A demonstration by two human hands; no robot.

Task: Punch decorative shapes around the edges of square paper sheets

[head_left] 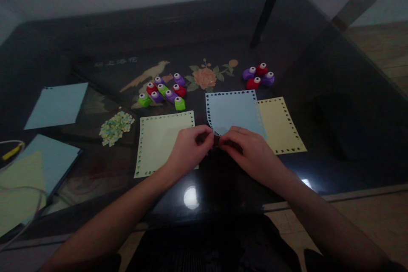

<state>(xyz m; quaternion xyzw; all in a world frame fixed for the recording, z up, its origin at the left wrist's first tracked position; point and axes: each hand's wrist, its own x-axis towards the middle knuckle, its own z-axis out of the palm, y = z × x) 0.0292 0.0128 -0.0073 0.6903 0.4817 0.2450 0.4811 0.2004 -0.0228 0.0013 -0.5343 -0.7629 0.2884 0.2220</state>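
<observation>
Near the table's front, my left hand (199, 140) and my right hand (244, 144) meet with fingers pinched. Between their fingertips shows a small dark-red paper punch (216, 140), mostly hidden by the fingers. It is at the near left corner of a blue sheet of paper (234, 112), whose left edge curves up. Small punched shapes run along this sheet's visible edges. Under my left wrist lies a pale green sheet (159, 140), also punched around its border. A yellow sheet (282, 125) with punched edges lies partly beneath the blue one.
Several purple, red and green punches (162, 90) stand behind the green sheet, and another group (258, 76) stands behind the blue. Paper cutouts (116, 128) are heaped at left. More blue paper (57, 104), a cable (35, 189) and a black pole (269, 8) are around.
</observation>
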